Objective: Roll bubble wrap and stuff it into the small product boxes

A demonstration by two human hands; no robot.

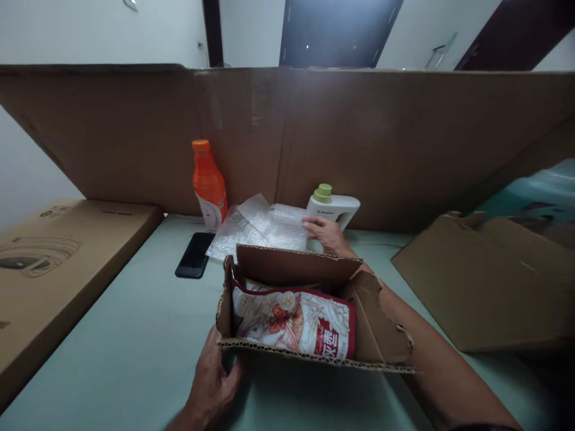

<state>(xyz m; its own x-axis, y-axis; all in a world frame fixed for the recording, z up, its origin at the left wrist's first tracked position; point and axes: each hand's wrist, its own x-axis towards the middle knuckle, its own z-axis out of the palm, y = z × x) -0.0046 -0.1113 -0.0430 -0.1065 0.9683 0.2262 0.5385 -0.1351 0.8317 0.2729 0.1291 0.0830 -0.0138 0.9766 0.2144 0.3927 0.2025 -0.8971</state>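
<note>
A: How many hands are in view, and what are they doing?

B: Two. The left hand (211,383) grips the near left corner of the open cardboard box (381,335), thumb against the front wall. The right hand (327,233) reaches past the box's far flap and rests on the bubble wrap (258,230), fingers (309,222) curled onto its edge; whether they pinch it or merely press it, I cannot tell.

A: What lies inside the box?

B: One red-and-white printed packet (291,323), lying along the front wall.

A: And where does the box sit?

B: On the pale green table (135,335), near the front edge, in the middle.

A: Count the things behind it.

B: One orange bottle (209,185) standing upright, one white bottle with a green cap (335,206) just behind the right hand, and one black phone (194,255) lying flat beside the bubble wrap. One tall cardboard sheet (381,137) stands across the back. One flat printed carton (58,269) lies at the left, and one torn cardboard piece (485,281) at the right.
</note>
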